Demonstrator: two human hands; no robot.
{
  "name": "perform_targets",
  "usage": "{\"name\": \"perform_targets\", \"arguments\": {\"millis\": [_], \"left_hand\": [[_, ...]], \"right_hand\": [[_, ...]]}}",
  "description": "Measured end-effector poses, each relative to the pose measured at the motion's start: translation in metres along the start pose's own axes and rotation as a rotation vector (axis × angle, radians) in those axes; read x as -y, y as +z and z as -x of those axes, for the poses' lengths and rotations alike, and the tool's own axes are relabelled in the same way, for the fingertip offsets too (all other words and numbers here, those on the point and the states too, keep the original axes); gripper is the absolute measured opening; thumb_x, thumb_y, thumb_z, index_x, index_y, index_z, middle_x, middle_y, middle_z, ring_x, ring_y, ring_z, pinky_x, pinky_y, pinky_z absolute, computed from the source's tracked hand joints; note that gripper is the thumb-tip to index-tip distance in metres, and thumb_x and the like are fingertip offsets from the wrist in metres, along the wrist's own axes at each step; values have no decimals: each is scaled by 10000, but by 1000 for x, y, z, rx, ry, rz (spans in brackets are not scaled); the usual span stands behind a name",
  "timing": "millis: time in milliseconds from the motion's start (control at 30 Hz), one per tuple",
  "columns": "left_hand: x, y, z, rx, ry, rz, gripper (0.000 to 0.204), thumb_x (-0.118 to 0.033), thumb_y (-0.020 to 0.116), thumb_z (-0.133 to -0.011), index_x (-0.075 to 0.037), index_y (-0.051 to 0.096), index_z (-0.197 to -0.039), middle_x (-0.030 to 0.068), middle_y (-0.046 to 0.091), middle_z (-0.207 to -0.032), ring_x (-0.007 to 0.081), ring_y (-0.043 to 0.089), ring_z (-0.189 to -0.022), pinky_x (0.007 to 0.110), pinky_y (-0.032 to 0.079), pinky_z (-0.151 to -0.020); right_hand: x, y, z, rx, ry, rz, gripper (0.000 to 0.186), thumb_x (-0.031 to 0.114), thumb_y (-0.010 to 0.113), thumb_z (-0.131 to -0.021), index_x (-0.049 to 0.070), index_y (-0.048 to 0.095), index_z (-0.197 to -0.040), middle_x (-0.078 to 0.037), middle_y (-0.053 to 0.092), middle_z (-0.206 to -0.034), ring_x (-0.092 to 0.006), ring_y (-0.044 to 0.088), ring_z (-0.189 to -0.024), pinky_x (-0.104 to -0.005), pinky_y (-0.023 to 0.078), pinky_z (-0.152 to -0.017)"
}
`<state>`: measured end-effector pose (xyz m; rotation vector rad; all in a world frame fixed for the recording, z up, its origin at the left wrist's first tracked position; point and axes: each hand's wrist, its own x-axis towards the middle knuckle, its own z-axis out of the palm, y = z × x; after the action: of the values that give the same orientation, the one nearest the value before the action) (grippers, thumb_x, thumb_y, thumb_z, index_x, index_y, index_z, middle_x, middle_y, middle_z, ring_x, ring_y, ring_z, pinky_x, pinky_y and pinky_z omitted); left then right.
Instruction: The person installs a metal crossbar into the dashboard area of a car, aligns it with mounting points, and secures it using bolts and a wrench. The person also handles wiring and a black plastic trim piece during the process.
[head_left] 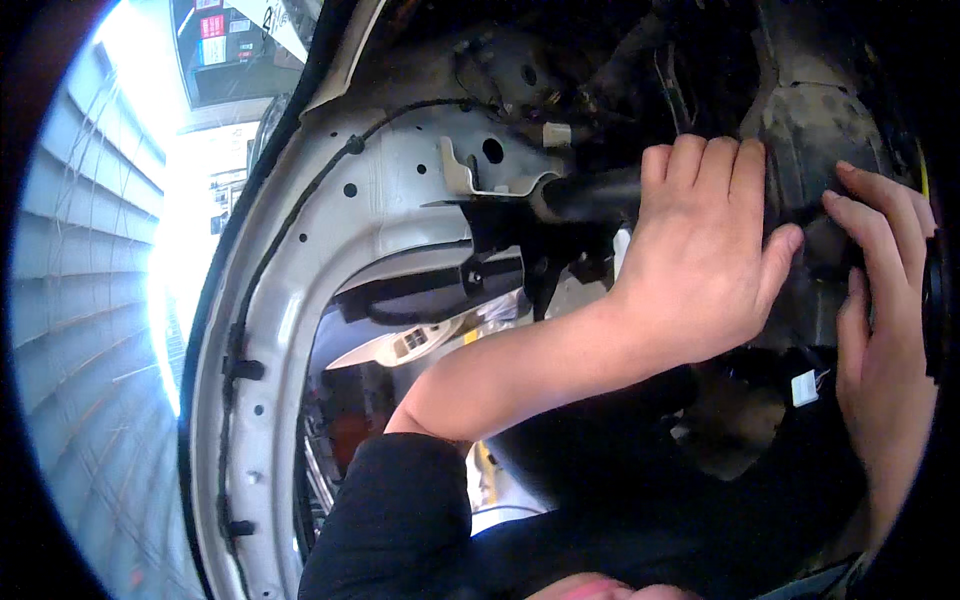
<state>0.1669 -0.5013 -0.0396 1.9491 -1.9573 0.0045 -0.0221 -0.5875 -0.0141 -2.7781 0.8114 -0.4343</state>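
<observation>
Inside a stripped vehicle body, a thick black tube [595, 196] runs sideways from the door frame. My left hand [695, 250] lies over this tube, its back toward me. Its fingers are bent close together over the far side, and the thumb sticks out to the right; the fingertips are partly hidden. On the right, my right hand [885, 290] is held beside a dark, dusty housing [815, 130]. Its fingers are curved and apart, with the tips near or touching the housing's dark lower part; I see nothing held in them.
The grey metal door frame [345, 215] curves down the left, with a black cable [290, 235] clipped along it. A cream bracket [490, 180] sits at the tube's end. A white connector [805, 388] hangs below the housing. A pale switch panel [410, 343] shows through the opening.
</observation>
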Motion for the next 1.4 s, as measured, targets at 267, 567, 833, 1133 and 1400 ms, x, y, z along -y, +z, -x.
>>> {"name": "perform_targets", "arguments": {"millis": [267, 567, 833, 1133, 1400], "left_hand": [[17, -6, 9, 57, -26, 14, 590, -287, 713, -881, 110, 533, -1279, 257, 594, -1203, 414, 558, -1103, 499, 420, -983], [17, -94, 86, -184, 7, -184, 402, -164, 731, -872, -47, 663, -1251, 187, 573, -1414, 352, 523, -1333, 446, 392, -1133], [70, -118, 142, -437, -100, -347, 503, -184, 639, -940, -20, 521, -1401, 223, 450, -1532, 393, 434, -1401, 467, 310, -1170], [104, -78, 146, -437, -107, -223, 540, -230, 499, -1032, 36, 374, -1485, 273, 306, -1591, 390, 328, -1491, 474, 277, -1223], [128, -52, 133, -714, 162, -334, 500, 58, 417, -934, -55, 473, -1418, 219, 504, -1457, 423, 514, -1370, 464, 412, -1147]], "right_hand": [[-3, 2, -9, 26, -76, -94, 461, -107, 575, -864, 30, 577, -1304, -146, 525, -1450, -326, 458, -1404, -421, 363, -1175], [93, 2, 71, -36, -236, -798, 189, 183, 743, -764, 62, 667, -888, -90, 626, -824, -299, 632, -792, -423, 486, -746], [142, 143, 59, 140, 610, -1162, 710, 476, 692, -937, -22, 473, -1394, -237, 599, -1332, -382, 599, -1227, -443, 461, -1048], [124, 153, -7, 322, 447, -1704, 290, 259, 441, -1099, 14, 454, -1254, -86, 635, -803, -164, 608, -628, -312, 511, -609], [117, 161, -11, 408, 481, -1753, 439, 305, 421, -1096, -8, 396, -1402, -90, 595, -976, -119, 547, -618, -250, 451, -490]]}}
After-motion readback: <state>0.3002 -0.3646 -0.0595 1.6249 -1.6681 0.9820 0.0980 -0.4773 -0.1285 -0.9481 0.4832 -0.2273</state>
